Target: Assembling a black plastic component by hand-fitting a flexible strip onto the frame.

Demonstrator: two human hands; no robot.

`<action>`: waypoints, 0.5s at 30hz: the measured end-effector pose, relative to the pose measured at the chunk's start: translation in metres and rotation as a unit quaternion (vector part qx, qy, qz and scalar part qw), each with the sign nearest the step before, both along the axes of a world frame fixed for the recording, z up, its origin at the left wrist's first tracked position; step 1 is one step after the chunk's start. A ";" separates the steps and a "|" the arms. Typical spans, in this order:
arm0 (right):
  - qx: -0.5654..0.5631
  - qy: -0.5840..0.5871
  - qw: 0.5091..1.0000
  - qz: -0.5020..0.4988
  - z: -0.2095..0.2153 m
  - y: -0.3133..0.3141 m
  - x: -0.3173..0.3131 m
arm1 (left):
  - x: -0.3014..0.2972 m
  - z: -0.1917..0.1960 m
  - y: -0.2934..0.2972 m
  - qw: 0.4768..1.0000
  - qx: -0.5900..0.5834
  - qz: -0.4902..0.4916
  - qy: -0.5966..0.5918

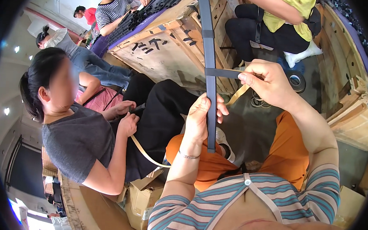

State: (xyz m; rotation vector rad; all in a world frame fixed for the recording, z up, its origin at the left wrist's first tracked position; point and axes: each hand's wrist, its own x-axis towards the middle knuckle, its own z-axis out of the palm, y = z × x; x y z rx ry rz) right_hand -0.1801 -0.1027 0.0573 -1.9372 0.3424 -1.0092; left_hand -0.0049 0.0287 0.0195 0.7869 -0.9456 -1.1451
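Note:
A long, dark grey flat-sided bar (209, 49) stands nearly upright in front of me. The fingers of my left hand (199, 116) are wrapped around its lower part. My right hand (268, 82) pinches the end of a short black tape strip (223, 73) between thumb and forefinger. From the bar, this strip stretches level to the right, above my left hand. A pale yellow ribbon (238, 94) hangs below my right hand; its upper end is hidden by the fingers. Black bands cross the bar higher up.
At my left sits a co-worker (81, 136) with a pale strip (144, 152) hanging by the hands. Black tape rolls (296, 81) lie on the floor ahead. Wooden crates (153, 57) stand beyond, one topped with dark bars (143, 19). A cardboard box (142, 202) is at lower left.

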 end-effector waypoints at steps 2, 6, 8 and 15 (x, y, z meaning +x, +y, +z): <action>0.006 -0.015 1.000 0.002 -0.001 -0.002 -0.001 | -0.003 0.003 -0.001 1.000 0.023 0.000 -0.015; 0.006 -0.010 1.000 0.005 -0.002 -0.004 -0.002 | -0.007 0.003 -0.003 0.998 0.053 0.025 -0.013; 0.008 -0.009 1.000 0.009 -0.001 -0.002 -0.003 | -0.002 0.000 -0.003 0.999 0.049 0.019 -0.005; -0.002 -0.001 1.000 -0.002 -0.004 -0.003 -0.002 | -0.011 0.003 -0.003 0.998 0.040 0.051 -0.008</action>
